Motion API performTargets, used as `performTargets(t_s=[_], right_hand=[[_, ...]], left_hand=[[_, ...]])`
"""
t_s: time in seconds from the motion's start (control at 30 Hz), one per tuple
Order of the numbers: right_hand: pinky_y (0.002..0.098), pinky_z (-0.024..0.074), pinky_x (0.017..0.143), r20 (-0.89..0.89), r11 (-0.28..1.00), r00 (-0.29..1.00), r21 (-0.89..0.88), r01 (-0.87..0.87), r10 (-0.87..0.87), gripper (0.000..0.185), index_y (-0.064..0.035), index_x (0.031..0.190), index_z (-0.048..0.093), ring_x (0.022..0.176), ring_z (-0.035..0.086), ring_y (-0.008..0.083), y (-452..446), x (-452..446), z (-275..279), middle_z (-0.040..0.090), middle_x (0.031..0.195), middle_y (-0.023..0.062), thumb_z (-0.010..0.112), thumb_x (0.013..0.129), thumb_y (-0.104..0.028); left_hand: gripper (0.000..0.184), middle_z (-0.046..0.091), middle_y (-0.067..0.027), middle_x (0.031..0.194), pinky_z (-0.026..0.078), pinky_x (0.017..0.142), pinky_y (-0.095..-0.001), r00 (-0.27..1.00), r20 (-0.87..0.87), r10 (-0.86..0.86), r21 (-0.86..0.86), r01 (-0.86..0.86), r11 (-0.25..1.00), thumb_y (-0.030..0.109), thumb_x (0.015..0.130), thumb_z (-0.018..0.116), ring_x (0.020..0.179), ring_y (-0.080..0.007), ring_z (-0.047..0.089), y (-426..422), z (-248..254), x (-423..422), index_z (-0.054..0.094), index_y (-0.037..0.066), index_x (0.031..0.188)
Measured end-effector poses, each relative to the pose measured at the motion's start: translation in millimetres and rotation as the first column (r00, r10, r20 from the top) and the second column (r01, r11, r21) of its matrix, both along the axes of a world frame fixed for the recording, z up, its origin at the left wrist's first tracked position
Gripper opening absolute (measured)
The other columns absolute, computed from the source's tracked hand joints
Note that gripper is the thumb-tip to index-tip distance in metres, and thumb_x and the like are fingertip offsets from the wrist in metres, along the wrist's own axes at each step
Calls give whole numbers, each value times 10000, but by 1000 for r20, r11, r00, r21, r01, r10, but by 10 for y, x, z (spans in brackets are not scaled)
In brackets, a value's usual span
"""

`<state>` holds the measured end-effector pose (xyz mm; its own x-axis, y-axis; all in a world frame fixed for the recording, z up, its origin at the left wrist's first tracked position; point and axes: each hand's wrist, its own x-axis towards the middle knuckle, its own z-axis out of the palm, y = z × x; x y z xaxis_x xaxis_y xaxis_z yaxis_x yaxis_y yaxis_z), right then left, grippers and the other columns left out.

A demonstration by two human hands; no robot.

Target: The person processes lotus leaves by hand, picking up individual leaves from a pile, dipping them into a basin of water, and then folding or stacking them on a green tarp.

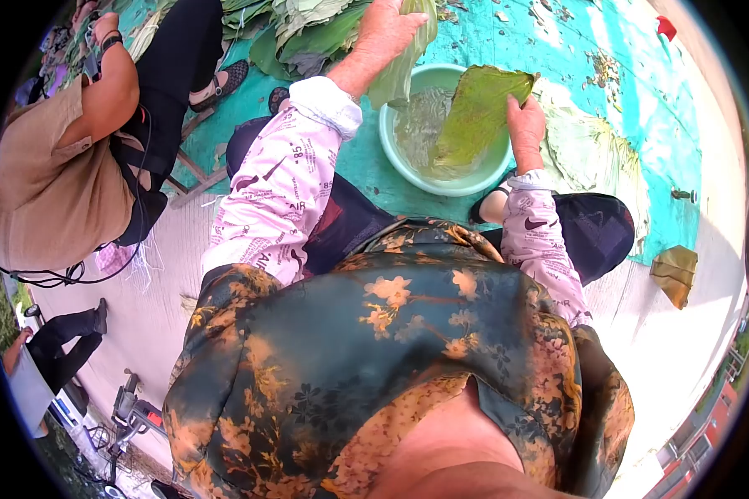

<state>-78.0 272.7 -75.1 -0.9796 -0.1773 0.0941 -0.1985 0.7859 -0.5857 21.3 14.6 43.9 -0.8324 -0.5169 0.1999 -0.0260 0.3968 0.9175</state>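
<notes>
My right hand (525,126) pinches the upper right edge of a large yellow-green leaf (484,112). This leaf hangs over a pale green basin (389,150), its lower part at the water (420,125). Above and left of the basin, my left hand (388,32) grips a paler green leaf (406,62), which droops toward the basin's rim. Part of the left hand is cut off by the top of the view. Just left of that hand lies a heap of broad green leaves (308,37).
A flattened pile of pale leaves (595,154) lies right of the basin on a turquoise sheet (670,100). Leaf scraps (605,71) are scattered there. Another person (58,158) sits close on the left. A folded brown leaf (675,274) rests at the sheet's lower right edge.
</notes>
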Motion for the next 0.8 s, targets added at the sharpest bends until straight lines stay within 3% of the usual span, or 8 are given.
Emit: performTargets(t_s=[0.2, 0.3, 0.33, 0.47, 0.57, 0.7, 0.73, 0.8], right_hand=[[426, 468, 696, -3, 999, 1000, -48, 9, -9, 271, -102, 915, 605, 778, 614, 341, -25, 23, 62, 648, 807, 133, 596, 776, -335], [430, 471, 683, -28, 998, 999, -49, -40, 38, 290, -71, 890, 597, 762, 615, 344, -77, 2, 68, 643, 782, 152, 613, 770, -335], [433, 474, 673, -74, 997, 995, -34, -73, 70, 302, -55, 901, 582, 746, 615, 349, -122, 30, 116, 637, 763, 169, 622, 771, -325], [435, 476, 676, -85, 978, 982, -111, -179, 170, 347, -66, 1041, 519, 742, 616, 347, -362, 239, 469, 641, 762, 159, 617, 785, -278], [434, 476, 689, -68, 965, 972, -117, -234, 227, 401, -66, 1109, 486, 747, 616, 346, -552, 437, 749, 642, 784, 163, 616, 788, -269], [407, 483, 694, -7, 898, 940, -294, -327, 340, 490, -35, 1195, 433, 759, 625, 326, -714, 673, 992, 641, 824, 169, 619, 781, -220], [389, 489, 702, 28, 900, 935, -282, -333, 354, 546, 11, 1232, 392, 760, 630, 315, -741, 669, 988, 640, 838, 171, 616, 773, -185], [378, 492, 716, 1, 874, 931, -344, -344, 366, 583, 37, 1252, 361, 770, 632, 307, -746, 659, 936, 640, 845, 172, 615, 767, -166]], left_hand=[[170, 620, -91, 687, 470, 552, -328, 997, 80, -2, -145, 14, 989, 143, 774, 585, 582, -189, 581, 43, -44, -55, 614, 25, 894], [267, 666, -89, 779, 488, 683, -333, 999, 20, -28, -92, 30, 995, 201, 761, 643, 708, -204, 628, -12, -510, -236, 637, 75, 997], [275, 666, -68, 806, 484, 674, -292, 994, 99, -46, -51, 51, 997, 159, 765, 642, 699, -130, 609, 86, -374, -173, 627, 39, 1012], [274, 666, -83, 800, 485, 683, -302, 993, 107, -47, -110, 59, 992, 172, 771, 634, 696, -160, 615, 219, -451, -235, 629, 37, 1010], [266, 659, -113, 825, 462, 729, -382, 993, 108, -38, -84, 47, 995, 242, 755, 618, 767, -281, 616, 325, -451, -231, 647, 112, 985], [236, 660, -116, 820, 469, 710, -353, 986, 39, -161, -9, 161, 987, 218, 779, 596, 750, -256, 622, 447, -430, -179, 645, 101, 979], [222, 656, -41, 801, 473, 662, -271, 967, 88, -239, 7, 239, 971, 177, 854, 549, 687, -95, 568, 512, -280, -106, 627, 38, 1008], [238, 640, -36, 775, 473, 656, -273, 942, 124, -311, 63, 305, 950, 194, 875, 523, 678, -93, 557, 512, -297, -153, 622, 19, 1002]])
